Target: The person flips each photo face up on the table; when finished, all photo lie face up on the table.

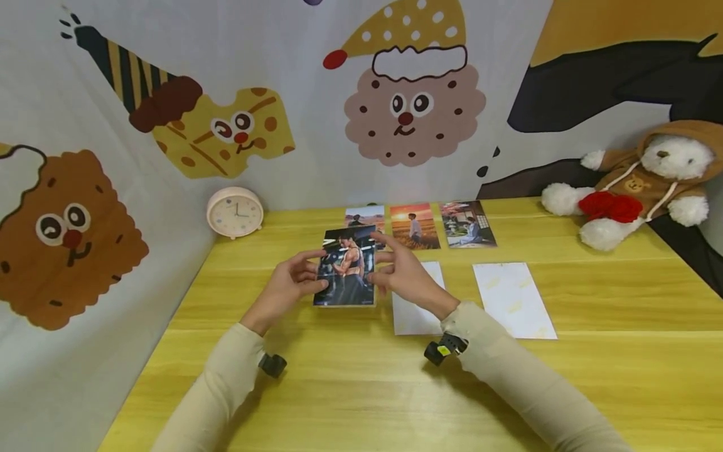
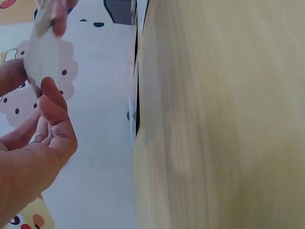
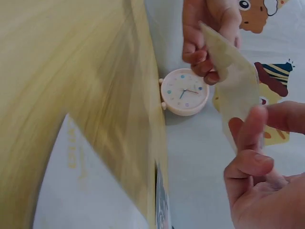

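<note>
A photo print (image 1: 346, 267) of a person in a gym is held up above the table, picture side toward the head camera. My left hand (image 1: 285, 285) pinches its left edge between thumb and fingers. On the opposite edge, my right hand (image 1: 411, 276) grips it the same way. The pale back of the print (image 3: 238, 90) shows in the right wrist view, with fingertips at both edges. Whether it is one print or a thin stack, I cannot tell. Below my right hand lies a white face-down card (image 1: 415, 314), partly hidden by that hand.
Three photos lie in a row at the back: a desert scene (image 1: 364, 216), a sunset field (image 1: 415, 226) and a garden scene (image 1: 469, 224). Another white card (image 1: 515, 301) lies to the right. A round clock (image 1: 235, 212) stands back left; a plush bear (image 1: 644, 182) sits back right.
</note>
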Available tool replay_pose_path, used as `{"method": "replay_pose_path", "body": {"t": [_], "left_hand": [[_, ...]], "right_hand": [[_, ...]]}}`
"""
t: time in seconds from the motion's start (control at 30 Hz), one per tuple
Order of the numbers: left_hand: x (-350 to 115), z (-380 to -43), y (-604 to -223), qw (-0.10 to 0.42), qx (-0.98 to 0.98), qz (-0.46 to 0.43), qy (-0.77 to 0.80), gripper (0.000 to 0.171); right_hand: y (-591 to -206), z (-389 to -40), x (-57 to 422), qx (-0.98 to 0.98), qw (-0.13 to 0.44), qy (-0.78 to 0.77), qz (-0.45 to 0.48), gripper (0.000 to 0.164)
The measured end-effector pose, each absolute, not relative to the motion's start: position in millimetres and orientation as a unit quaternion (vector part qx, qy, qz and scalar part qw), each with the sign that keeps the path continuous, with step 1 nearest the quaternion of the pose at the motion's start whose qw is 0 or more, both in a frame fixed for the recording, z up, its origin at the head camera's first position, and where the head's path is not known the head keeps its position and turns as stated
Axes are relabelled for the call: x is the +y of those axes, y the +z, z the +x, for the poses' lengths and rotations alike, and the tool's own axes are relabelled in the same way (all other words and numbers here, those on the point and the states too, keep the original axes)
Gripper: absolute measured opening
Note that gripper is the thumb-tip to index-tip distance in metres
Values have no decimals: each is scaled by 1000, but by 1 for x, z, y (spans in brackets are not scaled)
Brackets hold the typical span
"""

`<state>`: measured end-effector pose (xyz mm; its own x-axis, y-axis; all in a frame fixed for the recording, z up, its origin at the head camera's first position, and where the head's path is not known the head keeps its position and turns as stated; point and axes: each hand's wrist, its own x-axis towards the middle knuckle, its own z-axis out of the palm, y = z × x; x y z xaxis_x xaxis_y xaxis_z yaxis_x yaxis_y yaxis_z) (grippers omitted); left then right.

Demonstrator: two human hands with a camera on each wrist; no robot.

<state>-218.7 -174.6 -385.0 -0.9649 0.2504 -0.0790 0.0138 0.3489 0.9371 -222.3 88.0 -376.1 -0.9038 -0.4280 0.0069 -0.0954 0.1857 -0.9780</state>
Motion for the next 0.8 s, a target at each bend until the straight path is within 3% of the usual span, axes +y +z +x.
{"method": "replay_pose_path", "body": {"t": [0.17,0.4,0.8], "left_hand": [[-174,-220,-384,106,822,85,553,62],[-169,-219,-385,104,893,120,422,66],[-152,-225,-393,162,946,138,247,67]], "right_hand": [[-379,-222,87,801,128,-557,-178,86],[-387,-225,83,871,122,-427,-210,90],[-396,-223,73,934,148,-276,-174,85]]}}
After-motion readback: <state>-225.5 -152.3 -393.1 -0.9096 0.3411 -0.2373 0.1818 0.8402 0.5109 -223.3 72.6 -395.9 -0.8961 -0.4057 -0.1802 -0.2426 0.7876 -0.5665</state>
